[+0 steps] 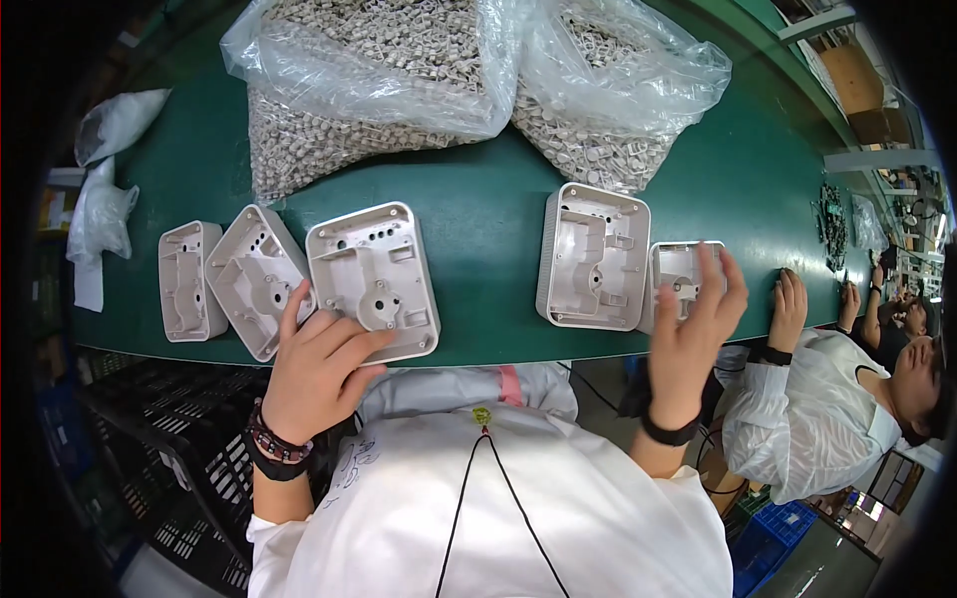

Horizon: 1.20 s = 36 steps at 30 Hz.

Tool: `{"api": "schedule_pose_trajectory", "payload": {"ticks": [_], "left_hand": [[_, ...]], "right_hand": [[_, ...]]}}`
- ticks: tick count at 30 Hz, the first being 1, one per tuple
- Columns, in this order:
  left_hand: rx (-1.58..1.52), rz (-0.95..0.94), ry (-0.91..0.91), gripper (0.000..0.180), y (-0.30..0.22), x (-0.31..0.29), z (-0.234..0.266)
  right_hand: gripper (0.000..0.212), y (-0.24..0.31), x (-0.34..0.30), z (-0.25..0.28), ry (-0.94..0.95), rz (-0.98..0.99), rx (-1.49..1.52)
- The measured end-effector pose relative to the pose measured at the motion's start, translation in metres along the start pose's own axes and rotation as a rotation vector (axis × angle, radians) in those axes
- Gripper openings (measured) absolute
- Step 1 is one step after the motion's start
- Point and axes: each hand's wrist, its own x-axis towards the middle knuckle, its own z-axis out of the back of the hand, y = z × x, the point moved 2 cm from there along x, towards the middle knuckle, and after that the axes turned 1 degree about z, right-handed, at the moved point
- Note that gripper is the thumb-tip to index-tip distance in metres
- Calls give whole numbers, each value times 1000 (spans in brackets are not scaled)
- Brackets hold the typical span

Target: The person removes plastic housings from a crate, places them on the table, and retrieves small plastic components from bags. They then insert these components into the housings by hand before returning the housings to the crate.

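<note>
Five-sided-view clutter aside, several light grey plastic housings lie open side up on the green table. My left hand (pixel 324 364) is at the near left corner of a square housing (pixel 404 269), its index finger over the near rim and its thumb low outside the wall. Left of this sit a tilted housing (pixel 249 289) and a narrower-looking housing (pixel 182 284). My right hand (pixel 693 334) is raised with fingers apart, partly covering a housing (pixel 670 261) at the right. Beside that one stands another housing (pixel 598 239), which neither hand touches.
Large clear bags of small grey plastic parts (pixel 329 149) (pixel 598 130) fill the table's far side. Black crates (pixel 189 448) stand below at the left. At the right, a co-worker (pixel 817 409) sits with a hand on the green table (pixel 483 269).
</note>
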Motion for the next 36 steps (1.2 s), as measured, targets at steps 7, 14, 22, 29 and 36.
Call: {"api": "schedule_pose_trajectory", "payload": {"ticks": [7,14,22,29,36], "left_hand": [[52,-90,12,18,-7,12,-4],[118,-218,10,19,-23,37,-11],[130,-193,24,21,-22,33,-14],[182,-127,-33,25,-31,47,-9],[51,-87,-91,26,-35,52,-23]], "right_hand": [[64,-54,-15,-6,368,-24,-186],[75,-69,-16,13,487,16,-11],[69,-84,-6,34,169,-184,321],[33,-28,0,-9,439,-190,9],[32,-45,-5,-11,387,156,183]]}}
